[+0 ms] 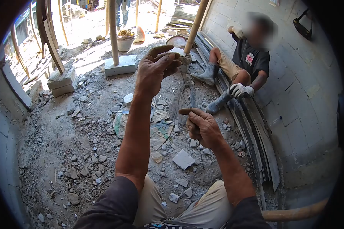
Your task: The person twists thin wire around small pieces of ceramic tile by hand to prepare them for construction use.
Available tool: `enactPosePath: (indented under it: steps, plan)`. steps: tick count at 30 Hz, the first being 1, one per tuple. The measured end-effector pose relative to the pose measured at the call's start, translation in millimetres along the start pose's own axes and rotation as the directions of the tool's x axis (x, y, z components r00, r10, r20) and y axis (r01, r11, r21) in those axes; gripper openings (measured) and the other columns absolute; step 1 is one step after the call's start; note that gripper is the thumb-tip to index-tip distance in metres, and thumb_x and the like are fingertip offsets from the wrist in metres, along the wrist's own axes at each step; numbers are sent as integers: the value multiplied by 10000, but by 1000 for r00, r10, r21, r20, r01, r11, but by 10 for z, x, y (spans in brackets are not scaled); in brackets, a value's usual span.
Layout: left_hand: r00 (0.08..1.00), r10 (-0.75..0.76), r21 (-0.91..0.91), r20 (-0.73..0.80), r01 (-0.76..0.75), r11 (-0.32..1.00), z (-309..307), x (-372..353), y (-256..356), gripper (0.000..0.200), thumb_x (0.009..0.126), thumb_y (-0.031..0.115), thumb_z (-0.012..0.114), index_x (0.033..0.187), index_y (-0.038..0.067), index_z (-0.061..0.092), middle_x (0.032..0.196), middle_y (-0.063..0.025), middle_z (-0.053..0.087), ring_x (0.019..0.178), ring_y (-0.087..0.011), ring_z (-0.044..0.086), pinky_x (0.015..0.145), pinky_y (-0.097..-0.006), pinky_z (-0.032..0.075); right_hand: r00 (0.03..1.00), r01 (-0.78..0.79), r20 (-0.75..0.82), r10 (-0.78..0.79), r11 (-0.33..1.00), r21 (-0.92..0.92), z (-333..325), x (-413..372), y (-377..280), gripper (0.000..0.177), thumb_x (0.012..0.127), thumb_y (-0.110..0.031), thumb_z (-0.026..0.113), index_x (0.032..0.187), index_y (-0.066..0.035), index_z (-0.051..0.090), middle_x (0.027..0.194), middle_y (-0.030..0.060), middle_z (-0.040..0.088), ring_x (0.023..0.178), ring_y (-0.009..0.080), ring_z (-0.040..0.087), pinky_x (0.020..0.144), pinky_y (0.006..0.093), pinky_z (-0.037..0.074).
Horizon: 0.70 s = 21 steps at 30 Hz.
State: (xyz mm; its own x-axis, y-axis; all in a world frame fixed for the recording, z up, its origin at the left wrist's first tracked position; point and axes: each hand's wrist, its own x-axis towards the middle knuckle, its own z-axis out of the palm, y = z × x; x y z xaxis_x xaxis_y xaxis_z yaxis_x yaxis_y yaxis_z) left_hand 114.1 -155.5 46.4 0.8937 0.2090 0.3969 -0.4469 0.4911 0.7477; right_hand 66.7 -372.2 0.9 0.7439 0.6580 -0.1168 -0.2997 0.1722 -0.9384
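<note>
My left hand (156, 68) is raised in front of me, its fingers pinched on thin dark wire (183, 79). Lower and to the right, my right hand (203, 128) is closed on the same wire, with the thumb pressed against curled fingers. Strands run down from the left hand towards the right one, and a thin tail hangs below the right hand. Behind them, a fanned bundle of thin wires (178, 102) lies on the rubble. A crumpled plastic sack (162, 131) is spread on the ground beside that bundle.
A person (252, 57) in gloves and rubber boots sits against the block wall (294, 95) on long stacked strips (252, 141). Bamboo posts (114, 34) stand ahead; one meets a concrete block (120, 65). Behind are a filled bucket (125, 42) and another person's legs (122, 13).
</note>
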Motion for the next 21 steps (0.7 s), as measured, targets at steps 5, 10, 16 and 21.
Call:
enactPosePath:
  steps: [5,10,16,21]
  plan:
    - [999,-27,11,39,27,1000,78,-12,-60,347,865,154,662,1175,47,551,996,-124,659,859,-198,669,783,-327,561,999,53,4,-53,998,25,8,16,-15,308,1006,-179,417,1224,19,510,666,-49,462,471,7,328,400,167,296]
    - [995,-66,30,70,64,997,147,-17,-120,323,864,151,661,1153,49,556,987,-123,659,856,-206,671,784,-337,561,991,115,-67,-116,993,-10,39,34,-67,312,1005,-178,429,1223,35,496,646,-34,460,449,2,313,395,165,302]
    - [988,-112,26,108,110,994,230,-49,-155,300,902,199,605,1151,40,552,990,-127,647,893,-224,664,793,-355,558,985,170,-29,-169,985,23,-44,67,-75,304,1001,-195,437,1208,8,531,670,-53,466,478,4,354,401,162,304]
    - [980,-151,31,131,148,988,277,-52,-217,330,914,220,587,1169,15,541,1002,-131,640,901,-231,661,798,-357,557,978,197,-71,-194,980,29,-67,87,-115,303,1002,-194,435,1204,12,526,667,-45,467,467,8,352,399,163,306]
